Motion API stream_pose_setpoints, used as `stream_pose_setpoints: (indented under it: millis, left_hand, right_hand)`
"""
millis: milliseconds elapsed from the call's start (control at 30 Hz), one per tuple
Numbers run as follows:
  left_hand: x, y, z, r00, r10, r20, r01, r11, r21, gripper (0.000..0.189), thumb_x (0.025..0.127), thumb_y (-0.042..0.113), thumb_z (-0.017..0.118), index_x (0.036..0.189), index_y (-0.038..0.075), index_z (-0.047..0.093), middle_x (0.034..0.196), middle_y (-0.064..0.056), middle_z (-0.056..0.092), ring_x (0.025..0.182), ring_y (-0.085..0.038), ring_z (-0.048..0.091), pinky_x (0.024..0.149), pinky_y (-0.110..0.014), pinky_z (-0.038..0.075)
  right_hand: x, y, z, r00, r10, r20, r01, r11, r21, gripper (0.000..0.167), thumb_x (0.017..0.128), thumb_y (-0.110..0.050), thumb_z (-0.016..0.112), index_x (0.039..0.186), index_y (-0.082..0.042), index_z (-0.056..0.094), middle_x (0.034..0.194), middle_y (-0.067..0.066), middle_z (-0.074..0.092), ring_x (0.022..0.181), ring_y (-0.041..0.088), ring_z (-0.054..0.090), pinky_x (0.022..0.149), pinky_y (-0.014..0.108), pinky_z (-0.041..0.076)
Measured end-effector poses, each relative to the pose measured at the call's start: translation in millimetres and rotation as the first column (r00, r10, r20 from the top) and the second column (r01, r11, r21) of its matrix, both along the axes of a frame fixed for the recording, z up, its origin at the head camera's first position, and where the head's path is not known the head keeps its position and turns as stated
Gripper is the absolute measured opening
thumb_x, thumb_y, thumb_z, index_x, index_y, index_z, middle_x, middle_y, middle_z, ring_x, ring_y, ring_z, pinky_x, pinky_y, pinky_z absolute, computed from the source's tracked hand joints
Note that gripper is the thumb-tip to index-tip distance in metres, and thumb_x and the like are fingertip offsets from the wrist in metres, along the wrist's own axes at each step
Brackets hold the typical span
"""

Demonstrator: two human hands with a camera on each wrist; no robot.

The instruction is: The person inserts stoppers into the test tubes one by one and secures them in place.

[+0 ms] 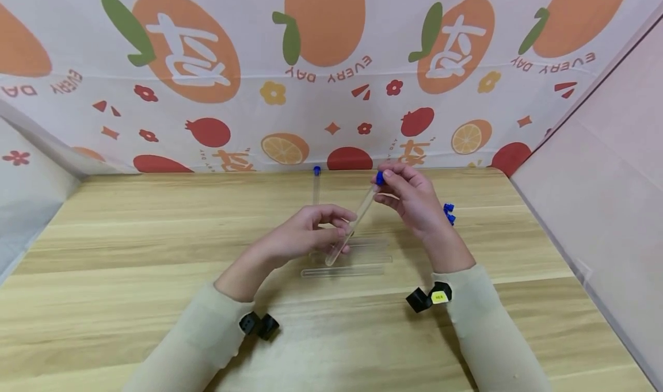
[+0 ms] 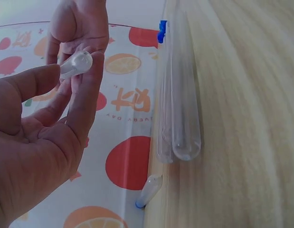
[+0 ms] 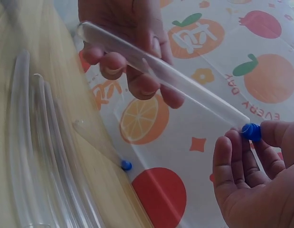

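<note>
A fruit-printed cloth (image 1: 321,92) hangs along the far edge of a wood-grain table (image 1: 352,346).

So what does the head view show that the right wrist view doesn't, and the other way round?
Only the head view: the loose blue caps on the table beyond the right hand, and the right sleeve.

Only the right wrist view: the full length of the capped tube; in the head view, the left hand seems to cover its clear end.

Both: the held tube, the pinched cap, and other clear tubes on the table.
</note>
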State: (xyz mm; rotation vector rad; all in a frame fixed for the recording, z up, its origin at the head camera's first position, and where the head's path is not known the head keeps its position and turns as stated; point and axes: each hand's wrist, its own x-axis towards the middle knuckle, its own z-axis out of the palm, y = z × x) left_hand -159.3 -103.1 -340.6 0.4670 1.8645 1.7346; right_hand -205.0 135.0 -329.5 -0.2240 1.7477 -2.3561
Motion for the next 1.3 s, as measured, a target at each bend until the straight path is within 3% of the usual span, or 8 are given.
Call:
stream_pose_setpoints:
  millis: [233,567,800,933,1100,1300]
  left_hand:
    - [1.6,2.3,1.3,0.999,0.023,0.036,-0.024,0.999,0.034,0.034,0.100,0.005,0.057,0.134,0.001,0.054,0.121,-0.029,0.055,0.100,-0.044,0.068,0.087,-0.051,0.058]
    - [2.6,3.7,0.2,0.995,0.076,0.068,-0.080,0.995,0.057,0.034,0.099,0.003,0.058,0.133,0.001,0.055,0.114,-0.016,0.061,0.099,-0.043,0.069,0.091,-0.061,0.053]
    - [3.0,5.2,-1.4,0.997,0.051,0.056,-0.054,0.997,0.061,0.034,0.100,0.008,0.060,0.133,0.003,0.054,0.113,-0.016,0.063,0.099,-0.043,0.068,0.088,-0.059,0.055]
    - [2.1,6.0,-3.0,0.999,0.019,0.050,-0.022,0.998,0.060,0.039,0.099,0.008,0.061,0.136,0.003,0.051,0.118,-0.025,0.064,0.100,-0.043,0.068,0.086,-0.055,0.057]
    - [2.9,5.4,-3.3,0.997,-0.013,0.069,0.008,0.997,0.081,0.046,0.097,0.000,0.060,0.141,0.001,0.045,0.124,-0.033,0.062,0.085,-0.029,0.069,0.080,-0.045,0.060]
    - [4.2,5.4,-0.6,0.996,-0.016,0.090,0.008,0.996,0.092,0.041,0.100,0.003,0.057,0.140,0.003,0.048,0.120,-0.030,0.065,0.080,-0.021,0.068,0.079,-0.047,0.060]
  right_hand:
    - [0.1,-2.7,-1.7,1.000,0.009,-0.012,-0.009,1.000,0.005,0.018,0.103,-0.018,0.057,0.116,-0.009,0.063,0.105,0.010,0.068,0.090,0.017,0.067,0.083,0.029,0.060]
    - [-0.1,-9.3,-6.6,1.000,0.008,-0.024,-0.007,1.000,0.027,0.017,0.100,-0.011,0.060,0.116,-0.007,0.062,0.103,0.009,0.067,0.090,0.016,0.067,0.085,0.031,0.060]
    - [1.7,-9.1,-6.9,0.999,-0.019,-0.030,0.021,0.999,0.050,0.024,0.099,-0.011,0.063,0.119,0.000,0.059,0.099,0.005,0.068,0.087,0.015,0.067,0.085,0.031,0.059]
    - [2.1,-8.7,-6.9,0.999,-0.020,-0.038,0.022,0.998,0.064,0.022,0.098,-0.013,0.064,0.117,-0.002,0.061,0.098,0.005,0.068,0.087,0.015,0.066,0.085,0.031,0.060]
    - [2.4,-9.0,-7.1,0.999,0.003,-0.044,0.001,0.997,0.075,0.015,0.099,-0.013,0.064,0.112,-0.007,0.063,0.102,0.008,0.068,0.089,0.016,0.067,0.087,0.032,0.059]
    - [2.1,-8.5,-8.3,0.999,-0.014,-0.035,0.016,0.998,0.067,0.010,0.099,-0.016,0.063,0.107,-0.010,0.065,0.101,0.006,0.069,0.088,0.016,0.067,0.089,0.032,0.059]
